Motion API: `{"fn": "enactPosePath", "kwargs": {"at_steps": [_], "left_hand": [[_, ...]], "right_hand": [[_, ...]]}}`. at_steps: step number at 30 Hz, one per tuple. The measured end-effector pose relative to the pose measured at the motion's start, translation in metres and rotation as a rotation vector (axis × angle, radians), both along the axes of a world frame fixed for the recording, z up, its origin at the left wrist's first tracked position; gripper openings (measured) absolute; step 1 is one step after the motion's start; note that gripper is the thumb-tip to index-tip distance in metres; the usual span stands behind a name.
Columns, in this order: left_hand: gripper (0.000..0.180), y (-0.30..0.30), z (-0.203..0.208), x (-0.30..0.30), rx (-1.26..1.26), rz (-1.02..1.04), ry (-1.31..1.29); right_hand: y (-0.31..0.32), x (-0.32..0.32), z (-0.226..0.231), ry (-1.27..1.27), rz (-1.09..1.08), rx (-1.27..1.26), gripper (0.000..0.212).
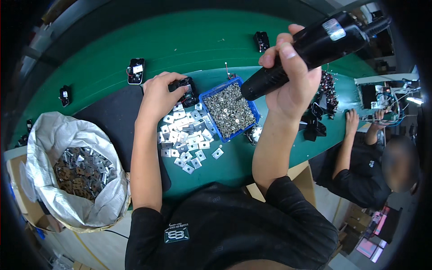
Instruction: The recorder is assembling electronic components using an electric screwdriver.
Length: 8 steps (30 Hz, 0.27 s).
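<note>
My right hand point(294, 81) is wrapped round a black electric screwdriver point(333, 42), held tilted with its tip down over a blue tray point(219, 133) full of small silver screws point(227, 110). Whether a screw sits on the tip is too small to tell. To the left of the tray, my left hand point(159, 94) grips a small black plastic housing point(191, 96) between thumb and fingers; my hand covers part of it. Just below that hand, many flat silver metal plates with holes point(184, 135) lie scattered on the green table point(229, 166).
At left stands a white woven sack point(40, 153) of metal parts. Several black housings, one with a white label point(136, 71), rest on the green belt point(180, 36) beyond. Wired parts point(330, 92) are heaped at right, near a co-worker point(360, 175) at the table.
</note>
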<state>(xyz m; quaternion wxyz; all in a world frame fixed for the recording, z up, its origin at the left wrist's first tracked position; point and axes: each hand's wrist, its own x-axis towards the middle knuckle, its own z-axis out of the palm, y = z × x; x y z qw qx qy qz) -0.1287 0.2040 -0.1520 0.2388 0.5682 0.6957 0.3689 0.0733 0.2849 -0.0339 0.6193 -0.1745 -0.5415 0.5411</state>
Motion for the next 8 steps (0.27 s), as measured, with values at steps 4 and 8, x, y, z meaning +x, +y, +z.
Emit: {"fn": "enactPosePath", "kwargs": {"at_steps": [4,8], "left_hand": [[0.024,-0.006,-0.009,0.007,0.007,0.014,0.043],[0.025,-0.01,-0.015,0.011,0.09,0.04,0.076]], "right_hand": [[-0.005,-0.014,-0.014,-0.066,0.003,-0.055,0.037],[-0.004,-0.029,-0.027,-0.106,0.044,-0.125,0.038]]}}
